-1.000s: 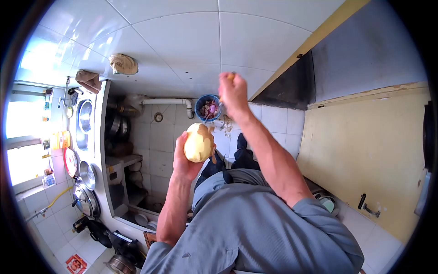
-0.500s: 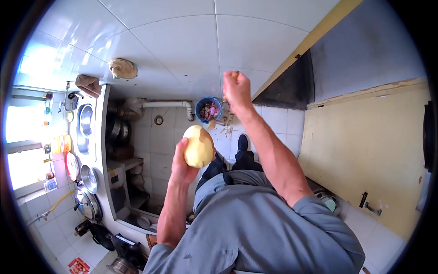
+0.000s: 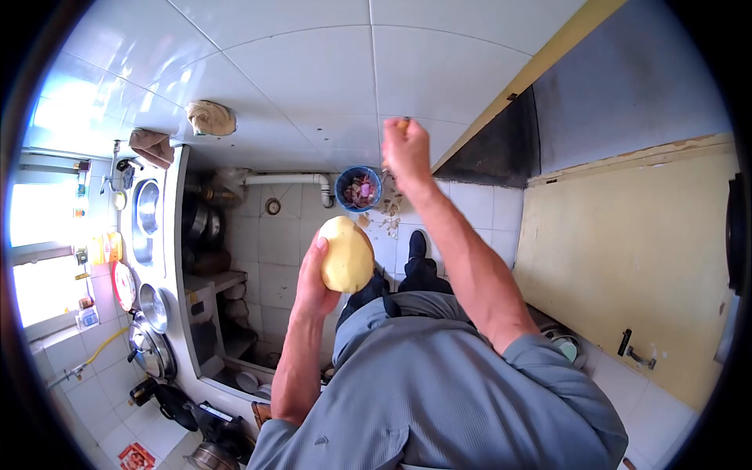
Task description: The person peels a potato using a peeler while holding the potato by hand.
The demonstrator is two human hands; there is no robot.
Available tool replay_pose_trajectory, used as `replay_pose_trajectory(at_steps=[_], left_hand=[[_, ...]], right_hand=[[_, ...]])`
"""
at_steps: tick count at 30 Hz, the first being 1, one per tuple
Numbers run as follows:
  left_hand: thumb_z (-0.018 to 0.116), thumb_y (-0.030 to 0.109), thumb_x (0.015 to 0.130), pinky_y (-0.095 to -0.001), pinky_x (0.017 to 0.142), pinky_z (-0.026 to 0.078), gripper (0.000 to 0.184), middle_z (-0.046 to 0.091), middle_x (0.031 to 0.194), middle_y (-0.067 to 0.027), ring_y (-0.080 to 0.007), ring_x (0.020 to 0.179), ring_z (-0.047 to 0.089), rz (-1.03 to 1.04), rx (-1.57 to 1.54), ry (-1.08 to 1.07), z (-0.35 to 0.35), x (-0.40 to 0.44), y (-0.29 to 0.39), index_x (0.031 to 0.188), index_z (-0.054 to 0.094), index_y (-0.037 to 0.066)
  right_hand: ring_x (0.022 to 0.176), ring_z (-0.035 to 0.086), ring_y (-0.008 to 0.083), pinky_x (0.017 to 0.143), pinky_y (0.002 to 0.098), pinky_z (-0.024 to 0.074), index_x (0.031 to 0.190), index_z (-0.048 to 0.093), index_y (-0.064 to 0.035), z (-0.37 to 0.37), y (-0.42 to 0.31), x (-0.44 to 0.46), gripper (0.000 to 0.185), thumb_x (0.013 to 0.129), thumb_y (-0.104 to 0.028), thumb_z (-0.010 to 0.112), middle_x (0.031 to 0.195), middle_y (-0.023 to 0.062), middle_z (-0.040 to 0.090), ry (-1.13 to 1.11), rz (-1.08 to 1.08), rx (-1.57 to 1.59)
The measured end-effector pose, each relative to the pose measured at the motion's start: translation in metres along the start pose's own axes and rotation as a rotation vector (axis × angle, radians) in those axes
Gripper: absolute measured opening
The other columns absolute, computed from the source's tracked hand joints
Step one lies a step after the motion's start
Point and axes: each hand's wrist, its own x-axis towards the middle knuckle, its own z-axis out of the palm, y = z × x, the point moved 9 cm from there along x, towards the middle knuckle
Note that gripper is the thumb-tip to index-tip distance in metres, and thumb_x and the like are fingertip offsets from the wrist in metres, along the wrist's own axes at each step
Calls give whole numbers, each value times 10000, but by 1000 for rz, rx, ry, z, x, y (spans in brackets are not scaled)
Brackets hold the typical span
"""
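A large, pale yellow, mostly peeled potato-like vegetable (image 3: 347,254) rests in my left hand (image 3: 313,276), whose fingers wrap round its left side and underside. Up and to the right, my right hand (image 3: 406,157) is closed round a small tool with an orange-brown handle (image 3: 403,124); most of the tool is hidden. Below the hands, a blue bin (image 3: 358,189) on the floor holds reddish and pale scraps. Bits of peel (image 3: 389,219) lie on the tiles beside it.
On the left, a counter (image 3: 171,235) carries a sink, metal bowls (image 3: 153,305) and a lidded pan (image 3: 149,348). Open shelves with pots are under it. A white pipe (image 3: 286,178) runs along the wall. A yellowish door (image 3: 627,274) stands on the right.
The vegetable has turned in my left hand, and less brown skin shows on it. A peel strip near it has dropped away toward the floor. My right hand has shifted slightly.
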Motion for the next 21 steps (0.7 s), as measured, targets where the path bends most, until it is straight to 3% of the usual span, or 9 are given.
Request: replay_pose_trajectory(at_steps=[2, 6, 9, 11, 12, 14, 17, 21], left_hand=[[447, 559, 975, -452, 835, 571, 644, 619, 1230, -195, -320, 1007, 664, 28, 85, 58, -10, 1, -5, 1367, 491, 51], [459, 567, 963, -445, 830, 573, 667, 601, 1254, -201, -325, 1002, 660, 36, 53, 44, 17, -1, 8, 1374, 477, 42], [509, 552, 944, -440, 819, 578, 680, 590, 1268, -205, -328, 1009, 660, -41, -20, -20, 19, 1, 4, 1375, 465, 29], [604, 415, 939, -464, 851, 584, 624, 594, 1269, -226, -329, 1040, 663, 33, -27, -119, 22, 2, 7, 1378, 434, 5], [604, 415, 939, -464, 851, 584, 624, 594, 1269, -226, -329, 1040, 663, 30, -25, -123, 23, 4, 6, 1378, 434, 5], [605, 523, 899, -442, 806, 590, 702, 576, 1302, -220, -325, 1020, 663, 70, 184, -100, 21, 4, 9, 1373, 463, 25], [577, 529, 914, -456, 816, 586, 685, 575, 1300, -207, -335, 1033, 657, 89, 184, -108, 20, 2, 12, 1373, 470, 32], [534, 535, 946, -459, 859, 570, 647, 579, 1278, -190, -345, 1065, 642, 51, 4, -33, 21, -2, 8, 1364, 484, 43]], right_hand=[[566, 506, 86, 471, 243, 402, 1003, 605, -3, -10, -1, 8, 140, 938, -127, 596, 696, 19, 552, 19, 37, 24], [555, 503, 87, 460, 251, 409, 1020, 605, 8, -3, -20, -18, 158, 919, -113, 591, 687, 13, 539, -36, 66, 127], [590, 496, 78, 467, 229, 377, 1029, 604, 14, 22, -27, -42, 163, 916, -104, 604, 736, 14, 530, -163, 137, 234], [579, 495, 82, 473, 226, 380, 1030, 603, 17, 34, -28, -52, 170, 919, -111, 603, 727, 21, 533, -234, 157, 201], [563, 492, 87, 467, 233, 381, 1027, 603, 15, 36, -30, -52, 173, 922, -122, 604, 702, 22, 533, -237, 109, 108], [557, 489, 87, 462, 237, 378, 1021, 605, 9, 29, -14, -40, 171, 923, -131, 609, 691, 19, 534, -173, 116, 131], [545, 474, 79, 441, 243, 347, 1012, 613, -32, -10, 15, 5, 167, 933, -177, 633, 681, 10, 549, 35, 82, 164], [557, 490, 88, 437, 253, 379, 995, 601, -15, -30, 1, 3, 157, 940, -161, 618, 693, 13, 537, 60, 121, 136]])
